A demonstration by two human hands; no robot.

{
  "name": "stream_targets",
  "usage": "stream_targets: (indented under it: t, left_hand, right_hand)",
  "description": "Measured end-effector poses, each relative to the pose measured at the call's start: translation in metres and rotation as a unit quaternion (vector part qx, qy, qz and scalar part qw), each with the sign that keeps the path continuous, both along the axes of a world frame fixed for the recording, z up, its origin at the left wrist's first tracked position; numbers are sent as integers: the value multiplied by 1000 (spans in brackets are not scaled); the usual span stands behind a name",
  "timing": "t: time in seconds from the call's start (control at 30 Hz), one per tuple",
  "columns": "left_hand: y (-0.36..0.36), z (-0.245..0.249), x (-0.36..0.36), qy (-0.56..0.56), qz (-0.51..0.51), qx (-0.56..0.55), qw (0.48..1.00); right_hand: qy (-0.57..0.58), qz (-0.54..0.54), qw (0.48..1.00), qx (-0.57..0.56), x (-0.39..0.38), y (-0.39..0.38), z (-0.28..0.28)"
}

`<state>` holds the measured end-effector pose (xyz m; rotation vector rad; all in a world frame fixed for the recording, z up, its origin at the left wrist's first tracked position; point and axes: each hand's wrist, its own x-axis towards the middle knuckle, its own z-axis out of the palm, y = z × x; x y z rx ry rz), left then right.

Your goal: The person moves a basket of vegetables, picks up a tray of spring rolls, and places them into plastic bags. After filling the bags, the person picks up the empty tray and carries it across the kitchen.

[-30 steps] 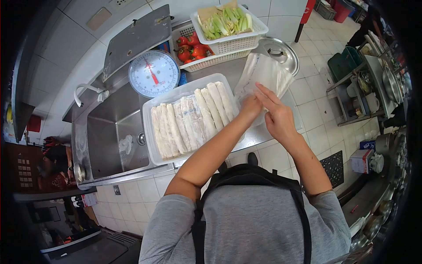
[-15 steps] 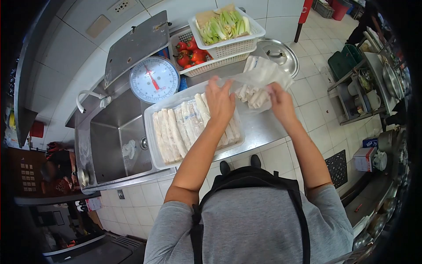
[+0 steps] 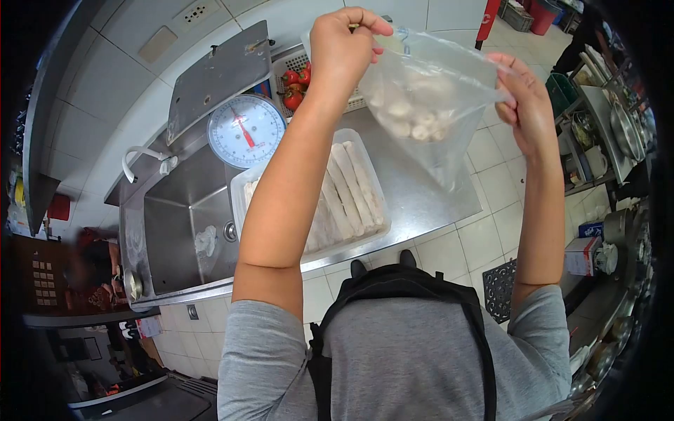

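A clear plastic bag [image 3: 428,98] with several pale, round-ended pieces in it hangs between my two raised hands. My left hand [image 3: 349,42] pinches one upper corner of the bag. On the other side, my right hand [image 3: 523,95] is closed on the opposite corner. Below and to the left, a white plastic tub [image 3: 385,203] holds long pale rolls in a row, partly hidden by my left forearm. The dial scale [image 3: 247,131] stands at the tub's back left.
A steel sink [image 3: 189,224] with a tap [image 3: 147,158] lies on the left. Behind the scale leans a grey board [image 3: 221,77]. Red tomatoes [image 3: 293,98] sit in a white basket [image 3: 281,68], partly behind my left arm. Steel shelving [image 3: 604,112] stands at the right.
Both hands have risen away from the counter, lifting the bag and spreading its upper edge. My left hand has moved up from beside the tub, and my right hand up and rightward.
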<state>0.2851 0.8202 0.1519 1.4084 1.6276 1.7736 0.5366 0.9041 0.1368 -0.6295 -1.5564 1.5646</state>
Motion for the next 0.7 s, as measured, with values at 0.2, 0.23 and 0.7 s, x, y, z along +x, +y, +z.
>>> stream_targets:
  t: [0.2,0.23,0.7]
  left_hand:
    - [-28,-44,-17,-55,-22,-119,991]
    - [-35,-48,-17,-75,-27,-114,990]
    - [-85,-62,-34,-73,-73,-33,994]
  right_hand:
    - [-136,63,988,-36,-18,-67,-59]
    - [-135,92,986,-13,-16,-79,-61]
    - [-21,91,993,74,-22,-46,-151]
